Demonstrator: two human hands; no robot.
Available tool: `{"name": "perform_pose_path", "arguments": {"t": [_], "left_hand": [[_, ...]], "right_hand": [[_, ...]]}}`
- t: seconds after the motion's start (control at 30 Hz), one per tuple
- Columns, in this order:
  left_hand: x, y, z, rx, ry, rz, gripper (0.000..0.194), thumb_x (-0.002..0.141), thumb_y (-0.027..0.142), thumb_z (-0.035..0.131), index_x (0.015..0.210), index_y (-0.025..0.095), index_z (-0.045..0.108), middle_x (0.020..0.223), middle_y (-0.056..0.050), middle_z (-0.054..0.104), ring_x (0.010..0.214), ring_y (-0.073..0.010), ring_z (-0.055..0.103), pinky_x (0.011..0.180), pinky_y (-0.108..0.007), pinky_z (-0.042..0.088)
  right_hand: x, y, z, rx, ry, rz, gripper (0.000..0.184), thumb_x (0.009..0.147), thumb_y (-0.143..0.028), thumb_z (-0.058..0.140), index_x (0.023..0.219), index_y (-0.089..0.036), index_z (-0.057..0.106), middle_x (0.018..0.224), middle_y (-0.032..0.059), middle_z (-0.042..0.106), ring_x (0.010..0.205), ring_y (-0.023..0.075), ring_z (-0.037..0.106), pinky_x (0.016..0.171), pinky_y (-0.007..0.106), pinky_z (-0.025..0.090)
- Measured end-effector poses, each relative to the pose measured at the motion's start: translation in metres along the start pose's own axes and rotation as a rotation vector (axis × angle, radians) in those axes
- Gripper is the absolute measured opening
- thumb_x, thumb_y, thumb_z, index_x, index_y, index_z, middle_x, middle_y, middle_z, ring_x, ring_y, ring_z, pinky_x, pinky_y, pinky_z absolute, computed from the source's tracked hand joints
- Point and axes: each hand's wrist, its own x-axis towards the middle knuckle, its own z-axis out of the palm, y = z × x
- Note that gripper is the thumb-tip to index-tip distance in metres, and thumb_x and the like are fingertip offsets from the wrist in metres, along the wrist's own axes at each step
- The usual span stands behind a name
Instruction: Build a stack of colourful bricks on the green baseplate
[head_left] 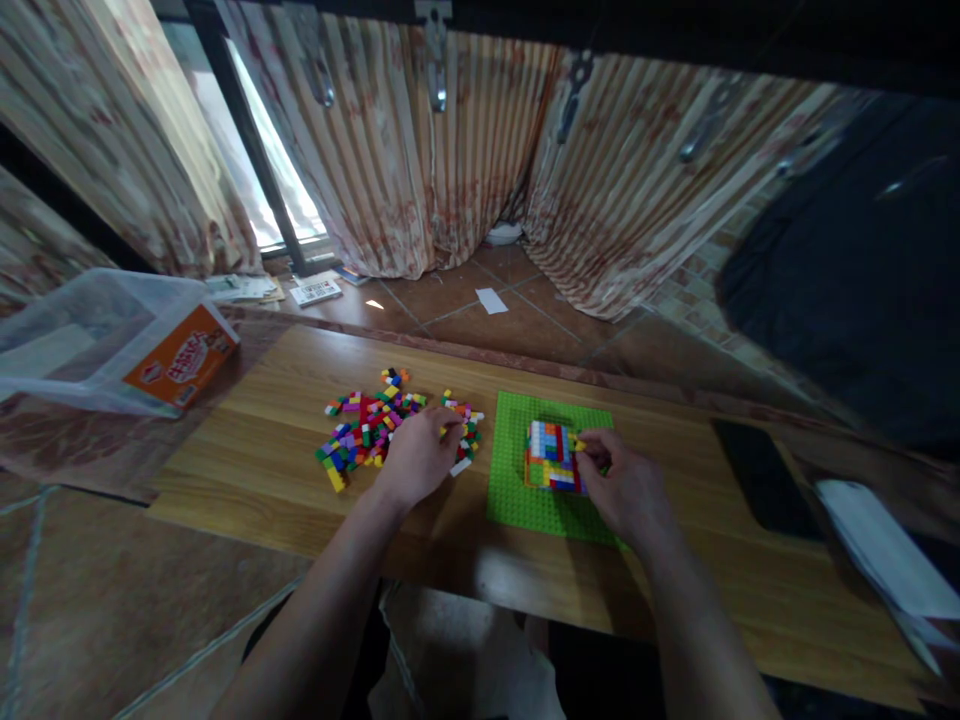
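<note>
Loose toy building bricks (367,420) in many colours lie in a heap on the left part of the table. My left hand (421,452) hangs over the right side of this heap, its thumb and fingers pinched together; what sits between them is too small to make out. On a green studded baseplate (510,500) stands a multicoloured brick structure (551,455), blocky and roughly square. At its right edge my right hand (626,485) pinches a small yellow brick (577,443). The fingers cover part of the structure's right side.
A clear plastic bin (97,330) with an orange label stands to the left. A black phone (765,478) and a white object (889,545) lie at the right. Beyond the wooden table (247,470) are striped curtains (480,150) and papers on the floor.
</note>
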Motion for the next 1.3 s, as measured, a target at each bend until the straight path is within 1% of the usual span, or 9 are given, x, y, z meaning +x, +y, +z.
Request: {"name": "perform_pose_path", "arguments": {"t": [0.2, 0.37, 0.53, 0.63, 0.73, 0.87, 1.0, 1.13, 1.3], "left_hand": [[0.000, 0.001, -0.001, -0.015, 0.011, 0.007, 0.024, 0.091, 0.020, 0.050, 0.095, 0.019, 0.074, 0.106, -0.006, 0.076, 0.094, -0.0204, 0.070, 0.086, -0.028, 0.050], [0.000, 0.002, -0.002, 0.005, 0.010, -0.008, 0.024, 0.091, 0.020, 0.051, 0.095, 0.019, 0.075, 0.103, -0.006, 0.076, 0.090, -0.0203, 0.069, 0.081, -0.027, 0.050], [-0.001, 0.003, -0.007, 0.008, -0.004, 0.000, 0.027, 0.092, 0.021, 0.049, 0.093, 0.017, 0.075, 0.098, -0.008, 0.076, 0.083, -0.0200, 0.068, 0.075, -0.027, 0.049], [0.002, -0.003, -0.013, -0.007, 0.022, -0.012, 0.028, 0.091, 0.023, 0.049, 0.096, 0.017, 0.075, 0.096, -0.008, 0.076, 0.084, -0.0202, 0.068, 0.076, -0.027, 0.049], [0.006, -0.014, -0.022, -0.018, 0.091, -0.073, 0.028, 0.090, 0.024, 0.050, 0.100, 0.017, 0.075, 0.096, -0.007, 0.076, 0.087, -0.0205, 0.069, 0.078, -0.027, 0.050], [0.012, -0.030, -0.036, 0.063, 0.168, -0.222, 0.029, 0.088, 0.024, 0.052, 0.103, 0.018, 0.076, 0.095, -0.007, 0.077, 0.090, -0.0212, 0.069, 0.080, -0.028, 0.050], [0.013, -0.037, -0.038, 0.179, 0.117, -0.229, 0.027, 0.088, 0.023, 0.053, 0.099, 0.022, 0.078, 0.098, -0.007, 0.077, 0.095, -0.0224, 0.070, 0.085, -0.028, 0.050], [0.010, -0.031, -0.031, 0.319, 0.034, -0.179, 0.030, 0.086, 0.018, 0.050, 0.098, 0.022, 0.077, 0.097, -0.010, 0.076, 0.093, -0.0250, 0.069, 0.084, -0.032, 0.050], [0.009, -0.025, -0.024, 0.397, -0.012, -0.106, 0.036, 0.086, 0.013, 0.047, 0.102, 0.023, 0.077, 0.095, -0.011, 0.072, 0.099, -0.0247, 0.066, 0.086, -0.031, 0.050]], "right_hand": [[0.001, 0.003, 0.001, 0.029, 0.016, -0.114, 0.029, 0.084, -0.032, 0.047, 0.097, -0.022, 0.071, 0.090, 0.0063, 0.071, 0.074, 0.0192, 0.065, 0.072, 0.034, 0.051], [0.002, 0.005, 0.002, 0.067, 0.027, -0.020, 0.030, 0.081, -0.037, 0.052, 0.097, -0.021, 0.072, 0.083, 0.0058, 0.072, 0.067, 0.0195, 0.064, 0.068, 0.034, 0.052], [0.002, 0.007, -0.003, 0.079, 0.048, 0.054, 0.033, 0.082, -0.041, 0.055, 0.100, -0.021, 0.072, 0.084, 0.0071, 0.075, 0.071, 0.0221, 0.068, 0.070, 0.036, 0.052], [0.003, 0.010, -0.006, 0.073, 0.114, 0.070, 0.034, 0.084, -0.045, 0.053, 0.098, -0.020, 0.072, 0.087, 0.0092, 0.075, 0.075, 0.0239, 0.069, 0.072, 0.038, 0.052], [0.005, 0.014, -0.006, 0.069, 0.190, 0.095, 0.040, 0.086, -0.049, 0.051, 0.100, -0.017, 0.071, 0.088, 0.0111, 0.074, 0.074, 0.0241, 0.067, 0.071, 0.038, 0.051], [0.009, 0.019, 0.004, 0.003, 0.202, 0.116, 0.050, 0.086, -0.056, 0.049, 0.112, -0.016, 0.067, 0.100, 0.0138, 0.071, 0.080, 0.0255, 0.065, 0.075, 0.041, 0.051], [0.012, 0.025, 0.015, -0.073, 0.141, 0.079, 0.055, 0.088, -0.057, 0.045, 0.118, -0.015, 0.064, 0.108, 0.0171, 0.067, 0.096, 0.0297, 0.063, 0.086, 0.046, 0.049], [0.013, 0.027, 0.019, -0.086, 0.068, 0.100, 0.057, 0.090, -0.057, 0.041, 0.121, -0.015, 0.063, 0.113, 0.0184, 0.065, 0.103, 0.0319, 0.062, 0.090, 0.049, 0.049], [0.010, 0.026, 0.026, -0.113, 0.071, 0.026, 0.055, 0.093, -0.051, 0.033, 0.119, -0.014, 0.063, 0.116, 0.0198, 0.063, 0.111, 0.0329, 0.059, 0.098, 0.051, 0.045]]}}
